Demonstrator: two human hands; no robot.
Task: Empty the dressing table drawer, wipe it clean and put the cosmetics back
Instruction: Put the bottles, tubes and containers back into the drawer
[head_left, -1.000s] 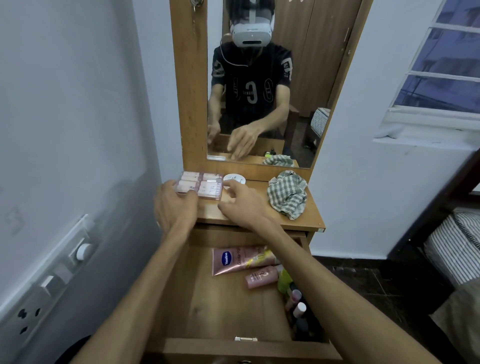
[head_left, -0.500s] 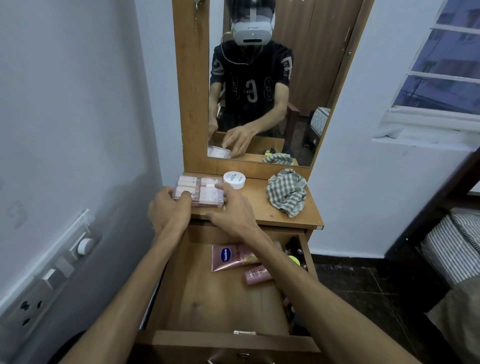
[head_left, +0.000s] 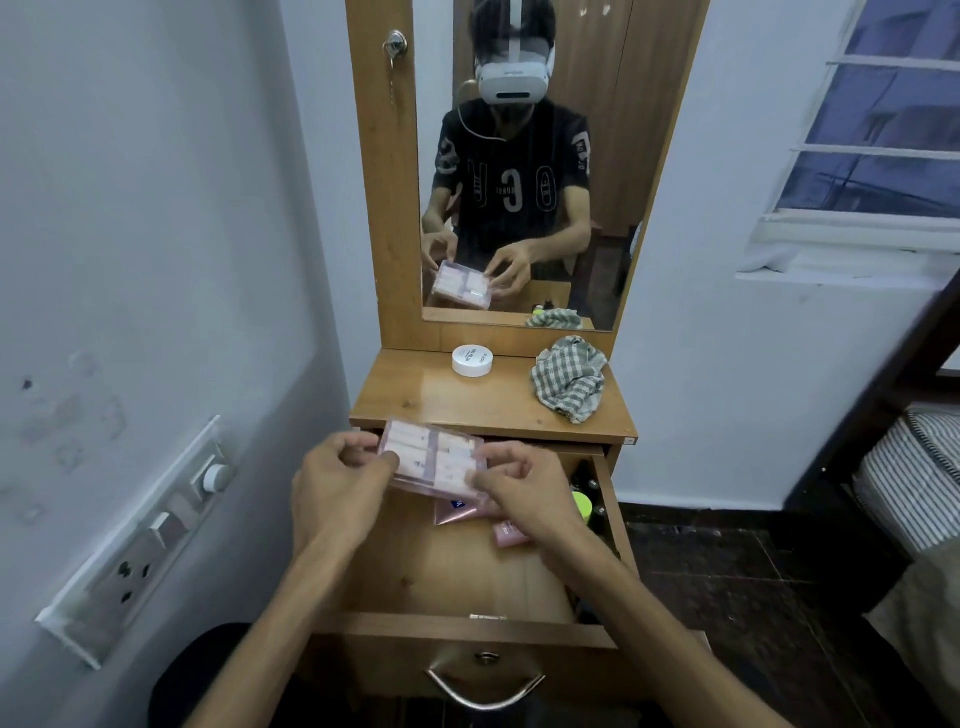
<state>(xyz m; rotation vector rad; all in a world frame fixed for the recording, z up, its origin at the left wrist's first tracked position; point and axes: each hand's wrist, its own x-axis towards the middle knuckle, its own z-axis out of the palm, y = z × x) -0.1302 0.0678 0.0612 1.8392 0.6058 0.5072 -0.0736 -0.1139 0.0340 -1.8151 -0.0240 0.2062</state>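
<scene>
A clear pink cosmetics box (head_left: 434, 460) hangs above the back of the open wooden drawer (head_left: 457, 623). My left hand (head_left: 337, 488) grips its left end and my right hand (head_left: 524, 493) grips its right front corner. Below the box, in the drawer, a pink tube with a blue logo (head_left: 457, 512) and a smaller pink tube (head_left: 506, 535) lie partly hidden. A green-capped item (head_left: 583, 506) and dark bottles stand along the drawer's right side. On the table top (head_left: 415, 395) sit a white round jar (head_left: 471, 360) and a crumpled checked cloth (head_left: 570, 378).
A mirror (head_left: 524, 166) stands behind the table top. The wall at left carries a switch and socket panel (head_left: 140, 540). A dark bed frame and striped mattress (head_left: 914, 467) are at right. A metal handle (head_left: 485, 680) is on the drawer front.
Both hands have lifted the pink box off the table top and brought it toward me, over the open drawer. The jar and cloth stayed where they were.
</scene>
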